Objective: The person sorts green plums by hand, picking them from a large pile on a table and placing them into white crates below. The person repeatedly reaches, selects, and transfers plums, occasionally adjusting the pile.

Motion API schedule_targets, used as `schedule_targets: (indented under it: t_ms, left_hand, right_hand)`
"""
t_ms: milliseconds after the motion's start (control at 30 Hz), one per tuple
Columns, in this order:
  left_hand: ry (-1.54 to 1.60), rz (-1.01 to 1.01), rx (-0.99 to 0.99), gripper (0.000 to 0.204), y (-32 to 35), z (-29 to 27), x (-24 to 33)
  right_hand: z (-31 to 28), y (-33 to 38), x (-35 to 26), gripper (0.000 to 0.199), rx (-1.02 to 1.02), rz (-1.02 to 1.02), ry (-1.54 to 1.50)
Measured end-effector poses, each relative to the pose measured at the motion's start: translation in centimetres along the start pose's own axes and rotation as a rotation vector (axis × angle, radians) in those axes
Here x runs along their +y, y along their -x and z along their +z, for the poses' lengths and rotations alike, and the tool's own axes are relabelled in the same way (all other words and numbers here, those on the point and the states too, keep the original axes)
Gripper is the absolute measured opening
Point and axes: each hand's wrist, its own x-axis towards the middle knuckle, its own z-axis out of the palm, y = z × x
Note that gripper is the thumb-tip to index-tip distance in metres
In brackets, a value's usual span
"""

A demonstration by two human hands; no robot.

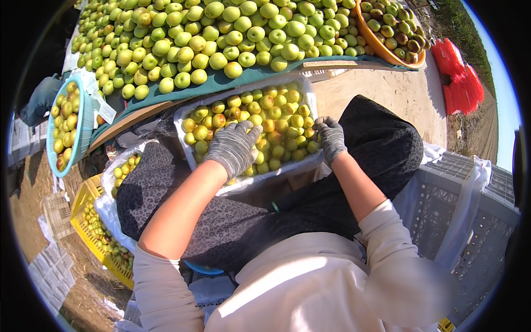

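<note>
Gray-knit-gloved left hand [235, 146] and right hand [331, 139] at a rectangular white-lined crate [265, 178] of round yellow-green fruit [275, 126].
From left: a round light-blue plastic basket [84, 133]; the left hand, fingers bent over fruit inside the crate; the right hand, fingers curled at its right edge. Whether either pinches a fruit, I cannot tell.

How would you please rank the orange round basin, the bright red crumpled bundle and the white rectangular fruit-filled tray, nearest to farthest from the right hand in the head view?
1. White rectangular tray: right by the grey-gloved right hand, mostly to its left.
2. Orange round basin: ahead and to the right.
3. Bright red crumpled bundle: farther right, past the basin.
</note>
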Motion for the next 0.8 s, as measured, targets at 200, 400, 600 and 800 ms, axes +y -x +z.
schedule_targets:
  t_ms: [200, 400, 600, 800]
  left_hand:
    - [-0.207, 0.280, -0.025, 0.068, -2.7, 9.8, 7.2]
    - [-0.284, 0.222, 0.043, 0.076, -3.7, 12.8, 6.6]
    - [-0.265, 0.220, 0.111, 0.073, -3.6, 14.0, 6.4]
    - [-0.257, 0.238, 0.224, 0.069, -3.9, 14.6, 6.3]
  right_hand:
    - [-0.7, -4.7, -10.0, 0.014, 0.285, -0.891, 0.270]
    - [-2.2, -10.7, -21.6, 0.018, 0.595, -1.277, 0.691]
    - [-0.9, -12.2, -21.5, 0.028, 0.517, -1.289, 1.021]
    - [-0.4, -13.1, -23.8, 0.033, 0.469, -1.275, 0.818]
